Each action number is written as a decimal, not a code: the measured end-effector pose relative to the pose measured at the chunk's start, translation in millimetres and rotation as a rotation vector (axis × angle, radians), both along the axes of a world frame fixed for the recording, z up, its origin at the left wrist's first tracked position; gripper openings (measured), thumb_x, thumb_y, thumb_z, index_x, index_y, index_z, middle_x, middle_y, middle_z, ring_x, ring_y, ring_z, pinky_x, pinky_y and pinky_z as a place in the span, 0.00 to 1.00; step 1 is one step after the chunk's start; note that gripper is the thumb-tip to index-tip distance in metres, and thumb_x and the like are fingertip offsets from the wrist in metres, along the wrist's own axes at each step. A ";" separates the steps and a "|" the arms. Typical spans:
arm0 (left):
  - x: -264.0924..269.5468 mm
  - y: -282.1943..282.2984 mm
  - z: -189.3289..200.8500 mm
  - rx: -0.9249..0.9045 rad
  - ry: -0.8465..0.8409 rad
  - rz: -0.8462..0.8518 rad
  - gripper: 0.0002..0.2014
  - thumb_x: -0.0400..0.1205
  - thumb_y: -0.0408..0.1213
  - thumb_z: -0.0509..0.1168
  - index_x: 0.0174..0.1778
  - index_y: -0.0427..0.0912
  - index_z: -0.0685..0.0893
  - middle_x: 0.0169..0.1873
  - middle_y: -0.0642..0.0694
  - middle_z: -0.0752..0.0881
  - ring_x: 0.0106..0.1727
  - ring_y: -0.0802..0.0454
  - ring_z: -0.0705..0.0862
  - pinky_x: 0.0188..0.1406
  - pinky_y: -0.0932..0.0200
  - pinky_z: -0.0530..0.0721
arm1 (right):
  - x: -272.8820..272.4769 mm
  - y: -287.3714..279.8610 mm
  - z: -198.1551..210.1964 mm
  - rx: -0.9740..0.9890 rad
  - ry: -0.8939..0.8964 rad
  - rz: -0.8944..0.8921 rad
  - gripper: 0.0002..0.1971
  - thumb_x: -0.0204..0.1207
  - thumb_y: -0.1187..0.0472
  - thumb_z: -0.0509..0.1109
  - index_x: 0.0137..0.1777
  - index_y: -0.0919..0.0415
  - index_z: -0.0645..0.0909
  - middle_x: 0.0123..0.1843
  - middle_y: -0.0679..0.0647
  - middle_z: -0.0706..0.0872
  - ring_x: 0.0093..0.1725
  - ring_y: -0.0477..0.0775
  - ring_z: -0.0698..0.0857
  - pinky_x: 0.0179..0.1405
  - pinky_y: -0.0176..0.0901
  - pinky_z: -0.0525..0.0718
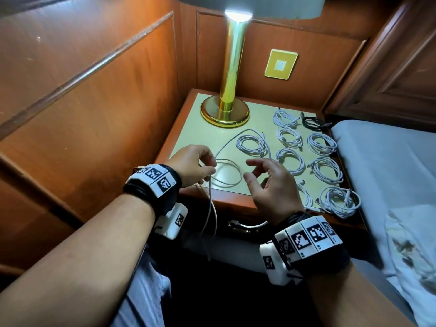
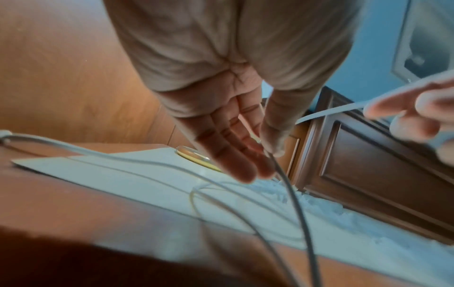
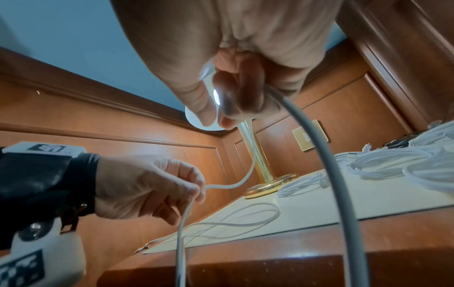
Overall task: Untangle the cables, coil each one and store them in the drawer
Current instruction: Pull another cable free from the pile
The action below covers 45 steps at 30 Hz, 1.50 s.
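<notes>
Over the front edge of the nightstand (image 1: 188,128), the left hand (image 1: 191,166) pinches a loose white cable (image 1: 226,172) whose loops lie on the top and trail off the edge, while the right hand (image 1: 271,182) curls around a stretch of it, beside coiled white cables (image 1: 290,159) and a brass lamp (image 1: 226,109).

The lamp (image 1: 237,16) is shining very bright and glaring up top. You are seeing dark corners, bent edges, and blurry wrist pictures.
</notes>
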State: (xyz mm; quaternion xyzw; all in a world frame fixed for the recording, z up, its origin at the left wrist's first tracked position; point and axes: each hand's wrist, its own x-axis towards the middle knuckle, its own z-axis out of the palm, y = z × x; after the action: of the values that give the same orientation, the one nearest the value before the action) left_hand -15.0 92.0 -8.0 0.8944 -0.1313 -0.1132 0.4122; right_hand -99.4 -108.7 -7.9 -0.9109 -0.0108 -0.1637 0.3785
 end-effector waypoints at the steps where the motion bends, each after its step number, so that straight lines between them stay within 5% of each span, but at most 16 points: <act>1: -2.2 -1.0 2.3 -0.103 0.036 0.014 0.04 0.81 0.31 0.73 0.45 0.41 0.84 0.43 0.46 0.89 0.35 0.51 0.92 0.37 0.54 0.91 | 0.0 1.1 -0.9 -0.012 0.039 0.011 0.14 0.77 0.54 0.75 0.63 0.52 0.84 0.45 0.43 0.83 0.35 0.34 0.74 0.44 0.38 0.75; 4: -9.3 -5.1 13.2 -0.492 0.147 0.013 0.09 0.79 0.25 0.74 0.46 0.35 0.78 0.40 0.40 0.86 0.35 0.45 0.91 0.35 0.52 0.90 | -1.4 7.2 -1.3 -0.080 0.261 0.098 0.18 0.73 0.43 0.77 0.61 0.46 0.83 0.47 0.44 0.82 0.40 0.35 0.77 0.43 0.30 0.74; 6: -12.9 -7.9 18.7 -0.681 0.193 -0.001 0.11 0.78 0.22 0.73 0.45 0.36 0.76 0.39 0.37 0.86 0.37 0.39 0.90 0.35 0.50 0.89 | -1.8 11.0 -4.1 -0.105 0.343 0.141 0.11 0.74 0.43 0.77 0.52 0.45 0.87 0.43 0.43 0.84 0.42 0.38 0.81 0.43 0.31 0.77; 9: -16.9 -9.6 23.3 -0.759 0.201 -0.002 0.11 0.78 0.22 0.72 0.44 0.36 0.75 0.38 0.37 0.86 0.39 0.37 0.91 0.36 0.51 0.90 | -0.5 9.4 -6.9 -0.112 0.322 0.137 0.08 0.80 0.52 0.73 0.39 0.47 0.84 0.34 0.42 0.85 0.35 0.36 0.80 0.34 0.29 0.72; 12: -15.6 -8.0 25.0 -0.806 0.225 0.044 0.09 0.81 0.24 0.70 0.47 0.36 0.76 0.39 0.38 0.86 0.39 0.39 0.92 0.35 0.50 0.91 | 3.3 4.9 -6.7 -0.082 0.237 0.084 0.08 0.84 0.55 0.68 0.43 0.53 0.83 0.36 0.43 0.83 0.37 0.41 0.79 0.34 0.36 0.69; 14: -12.6 -3.6 22.8 -0.644 0.168 0.058 0.07 0.82 0.29 0.71 0.47 0.38 0.77 0.41 0.42 0.87 0.39 0.42 0.92 0.34 0.50 0.91 | 5.1 1.7 -5.8 -0.048 0.182 0.036 0.10 0.85 0.54 0.65 0.47 0.58 0.83 0.41 0.50 0.85 0.42 0.51 0.81 0.37 0.43 0.69; 17: -7.9 6.9 7.9 0.025 -0.007 -0.082 0.08 0.78 0.38 0.77 0.43 0.47 0.83 0.46 0.51 0.88 0.38 0.54 0.90 0.33 0.61 0.88 | 4.0 -2.6 -2.5 0.066 0.117 -0.027 0.12 0.87 0.53 0.62 0.45 0.58 0.80 0.41 0.54 0.86 0.41 0.55 0.83 0.38 0.45 0.75; 19: -6.6 8.6 -5.8 0.342 0.017 -0.215 0.10 0.74 0.40 0.80 0.42 0.54 0.85 0.48 0.53 0.87 0.41 0.59 0.86 0.37 0.65 0.83 | 3.7 -5.9 0.1 0.102 0.077 -0.061 0.14 0.88 0.53 0.60 0.43 0.57 0.78 0.37 0.53 0.85 0.38 0.53 0.82 0.36 0.41 0.76; 24: 0.9 1.8 -19.1 0.497 0.046 -0.212 0.25 0.67 0.39 0.84 0.55 0.51 0.80 0.53 0.48 0.78 0.51 0.48 0.83 0.52 0.52 0.84 | 0.4 -10.4 1.9 0.138 0.001 -0.091 0.15 0.88 0.50 0.59 0.43 0.56 0.78 0.30 0.50 0.81 0.30 0.47 0.79 0.34 0.47 0.77; 29: -1.0 2.9 -22.5 0.591 0.014 -0.130 0.41 0.68 0.46 0.84 0.75 0.54 0.70 0.65 0.44 0.69 0.53 0.40 0.84 0.60 0.43 0.85 | -7.3 -9.8 5.5 0.227 -0.125 -0.112 0.19 0.83 0.45 0.57 0.43 0.60 0.78 0.31 0.59 0.81 0.29 0.54 0.78 0.30 0.50 0.76; 31: -2.7 4.6 -17.7 0.612 0.054 -0.067 0.33 0.66 0.48 0.85 0.65 0.52 0.79 0.62 0.43 0.69 0.54 0.39 0.83 0.62 0.43 0.84 | -9.7 -11.5 7.3 0.236 -0.146 -0.116 0.19 0.83 0.46 0.57 0.43 0.60 0.78 0.31 0.57 0.81 0.29 0.54 0.78 0.29 0.49 0.75; 34: -7.0 4.2 -13.5 0.579 0.070 -0.007 0.17 0.66 0.40 0.85 0.44 0.51 0.85 0.54 0.44 0.77 0.50 0.44 0.84 0.46 0.56 0.82 | -12.1 -13.2 7.4 0.250 -0.161 -0.113 0.18 0.83 0.46 0.57 0.43 0.59 0.78 0.30 0.56 0.80 0.29 0.54 0.77 0.29 0.50 0.75; 37: -16.8 -3.0 -15.6 0.568 0.039 -0.008 0.04 0.73 0.31 0.78 0.38 0.44 0.91 0.42 0.46 0.89 0.47 0.47 0.89 0.39 0.63 0.77 | -13.6 -14.7 5.1 0.257 -0.165 -0.109 0.18 0.83 0.45 0.57 0.42 0.57 0.78 0.29 0.55 0.79 0.27 0.52 0.76 0.28 0.52 0.76; 42: -27.2 -6.8 -17.4 0.399 0.110 0.062 0.06 0.70 0.30 0.76 0.30 0.45 0.89 0.32 0.50 0.89 0.38 0.52 0.87 0.30 0.65 0.79 | -17.5 -20.7 1.9 0.296 -0.162 -0.103 0.17 0.83 0.44 0.57 0.40 0.54 0.76 0.27 0.54 0.77 0.25 0.49 0.74 0.26 0.56 0.76; 45: -23.4 -8.6 5.4 0.003 0.259 0.206 0.10 0.71 0.23 0.76 0.28 0.41 0.87 0.32 0.41 0.89 0.38 0.45 0.87 0.46 0.51 0.90 | -21.9 -23.8 5.6 0.296 -0.192 -0.114 0.18 0.83 0.43 0.57 0.41 0.54 0.76 0.28 0.53 0.78 0.25 0.49 0.75 0.26 0.55 0.76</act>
State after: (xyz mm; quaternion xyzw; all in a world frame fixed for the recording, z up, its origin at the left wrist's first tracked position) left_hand -38.4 83.4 -2.6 0.8818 0.0156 -0.1847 0.4338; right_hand -121.3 -132.5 -2.4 -0.8247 0.0288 -0.2709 0.4957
